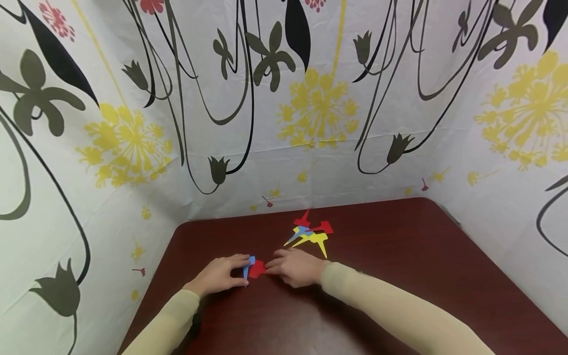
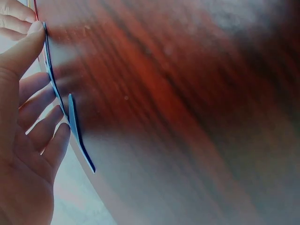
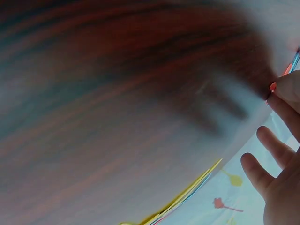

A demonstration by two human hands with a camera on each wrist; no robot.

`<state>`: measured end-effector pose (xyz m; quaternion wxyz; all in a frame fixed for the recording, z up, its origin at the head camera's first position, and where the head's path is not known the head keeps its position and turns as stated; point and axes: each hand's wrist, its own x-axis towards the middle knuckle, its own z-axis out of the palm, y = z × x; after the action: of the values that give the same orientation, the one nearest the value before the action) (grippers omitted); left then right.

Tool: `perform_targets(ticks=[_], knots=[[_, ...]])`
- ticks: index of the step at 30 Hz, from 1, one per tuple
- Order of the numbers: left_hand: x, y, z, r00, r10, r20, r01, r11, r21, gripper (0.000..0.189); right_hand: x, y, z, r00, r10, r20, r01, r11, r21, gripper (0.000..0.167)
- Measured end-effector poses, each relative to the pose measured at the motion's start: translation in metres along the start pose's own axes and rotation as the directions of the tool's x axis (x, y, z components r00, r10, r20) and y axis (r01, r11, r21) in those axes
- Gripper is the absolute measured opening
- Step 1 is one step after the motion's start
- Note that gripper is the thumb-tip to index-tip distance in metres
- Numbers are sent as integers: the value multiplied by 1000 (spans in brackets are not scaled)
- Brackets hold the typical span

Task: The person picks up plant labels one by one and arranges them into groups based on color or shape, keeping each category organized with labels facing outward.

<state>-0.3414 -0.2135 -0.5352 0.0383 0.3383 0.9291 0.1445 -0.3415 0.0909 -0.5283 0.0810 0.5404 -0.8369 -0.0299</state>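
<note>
Two hands at work with flat coloured markers on a dark red-brown table (image 1: 275, 320). Nearest, two pale yellowish sleeves are seen, the left sleeve (image 1: 166, 320) and the right sleeve (image 1: 390, 301), each ending at a wrist. Beyond them, a blue marker (image 1: 252, 260) is held by the left hand (image 1: 217, 274) between the thumb, at its narrow end, and the fingers, at its broad end. In the left wrist view two blue strips are shown nearly edge-on; whether one marker or two are represented cannot be told. Just beside the blue one, between the hands, one red marker (image 1: 256, 269) is pinched at its edge by the thumb and forefinger of the right hand (image 1: 296, 267), two of whose other fingers are spread apart. Farther off, past the right hand, a loose, overlapping group is formed by two further red markers (image 1: 327, 227), one second blue marker (image 1: 303, 230) and at least two yellow markers (image 1: 318, 238). Farthest, the table is bordered by a white patterned cloth (image 1: 270, 128), on which three large yellow flower heads (image 1: 323, 109) are printed
</note>
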Motion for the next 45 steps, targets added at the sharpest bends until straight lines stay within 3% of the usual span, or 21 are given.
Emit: perform_targets(ticks=[10, 24, 31, 45], knots=[[-3, -3, 0, 1000, 13, -8, -13, 1000, -7, 69, -36, 15, 0, 992, 125, 29, -126, 991, 46, 48], [-5, -1, -1, 1000, 10, 6, -10, 1000, 5, 66, -74, 30, 2, 987, 159, -24, -157, 985, 77, 46], [-4, 0, -8, 999, 6, -54, -7, 1000, -12, 60, -96, 42, -2, 970, 243, -18, -240, 965, 102, 44], [-4, 3, -6, 1000, 14, -14, -13, 999, 29, 62, -147, 69, -1, 929, 363, -68, -353, 927, 126, 39]])
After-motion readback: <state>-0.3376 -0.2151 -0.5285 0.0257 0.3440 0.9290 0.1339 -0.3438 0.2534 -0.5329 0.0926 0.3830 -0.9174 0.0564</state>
